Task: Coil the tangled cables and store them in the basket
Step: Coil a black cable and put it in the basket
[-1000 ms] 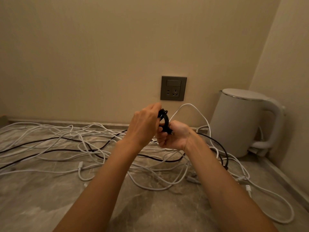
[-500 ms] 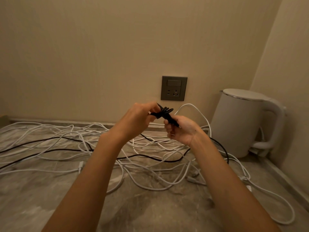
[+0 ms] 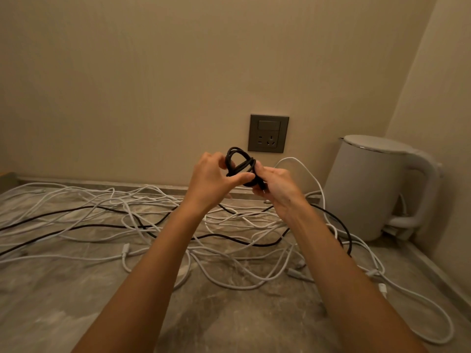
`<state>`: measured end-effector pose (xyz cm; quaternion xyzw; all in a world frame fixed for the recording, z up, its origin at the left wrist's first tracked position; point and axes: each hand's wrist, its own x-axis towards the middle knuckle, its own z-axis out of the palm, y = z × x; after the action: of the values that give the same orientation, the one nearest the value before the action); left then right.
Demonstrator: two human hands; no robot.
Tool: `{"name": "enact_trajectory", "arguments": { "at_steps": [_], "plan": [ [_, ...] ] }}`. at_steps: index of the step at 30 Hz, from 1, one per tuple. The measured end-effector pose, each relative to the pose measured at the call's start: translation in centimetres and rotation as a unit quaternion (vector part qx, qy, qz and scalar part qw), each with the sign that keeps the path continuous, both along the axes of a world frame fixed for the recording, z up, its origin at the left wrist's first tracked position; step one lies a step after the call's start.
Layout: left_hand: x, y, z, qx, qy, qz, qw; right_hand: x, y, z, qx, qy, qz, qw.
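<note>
A small coil of black cable is raised above the counter, in front of the wall socket. My left hand grips the coil's left side, thumb stretched across its front. My right hand holds the coil's right end, fingers curled round it. The rest of this black cable trails down from my right hand into the tangle. Several white cables and black cable runs lie tangled across the stone counter. No basket is in view.
A white electric kettle stands at the back right, near the corner. A grey wall socket sits on the wall behind my hands. White cable loops reach the counter's right edge.
The black coil has turned from a flat bundle into open upright loops. Both hands have shifted slightly right and nearer together round it.
</note>
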<state>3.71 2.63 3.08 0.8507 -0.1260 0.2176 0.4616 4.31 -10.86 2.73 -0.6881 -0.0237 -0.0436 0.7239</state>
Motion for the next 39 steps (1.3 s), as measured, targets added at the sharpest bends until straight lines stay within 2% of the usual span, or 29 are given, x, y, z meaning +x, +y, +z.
{"name": "enact_trajectory", "arguments": {
  "at_steps": [8,14,18,20,23,24,25,27,29,30,35,39],
  "plan": [
    [-0.1,0.5,0.3,-0.04,0.011,-0.06,0.997,-0.4,-0.1,0.1,-0.016,-0.001,0.019,1.0],
    [-0.5,0.2,0.0,-0.026,-0.014,-0.107,0.994,-0.4,0.0,0.3,0.028,0.033,0.033,0.999],
    [-0.3,0.8,-0.3,-0.042,-0.028,-0.11,0.993,-0.5,0.0,0.5,0.011,0.009,0.034,0.999],
    [-0.3,1.2,-0.2,-0.093,-0.013,-0.105,0.99,-0.7,0.0,0.6,-0.006,-0.005,0.038,0.999],
    [-0.4,1.5,0.4,-0.219,0.012,-0.084,0.972,-0.8,0.0,0.8,-0.033,-0.026,0.025,0.999],
    [-0.3,1.8,0.6,-0.222,0.006,-0.066,0.973,-1.0,-0.1,1.0,-0.047,-0.035,0.022,0.998],
    [-0.3,2.0,0.7,-0.195,-0.007,-0.045,0.98,-1.1,-0.1,1.1,-0.061,-0.042,0.024,0.997],
    [-0.6,2.5,1.0,-0.08,-0.039,-0.01,0.996,-1.4,0.1,1.3,-0.089,-0.055,0.045,0.994],
    [-1.2,2.9,1.1,0.018,-0.059,0.015,0.998,-1.9,0.6,1.4,-0.121,-0.062,0.067,0.988],
    [-1.8,3.3,1.2,0.037,-0.057,0.025,0.997,-2.2,1.0,1.5,-0.131,-0.062,0.078,0.986],
    [-4.5,6.2,1.6,0.007,-0.001,0.036,0.999,-4.0,3.2,1.8,-0.184,-0.039,0.155,0.97],
    [-8.5,9.6,1.4,-0.015,0.021,0.068,0.997,-6.1,6.9,1.5,-0.163,-0.032,0.176,0.97]
  ]
}}
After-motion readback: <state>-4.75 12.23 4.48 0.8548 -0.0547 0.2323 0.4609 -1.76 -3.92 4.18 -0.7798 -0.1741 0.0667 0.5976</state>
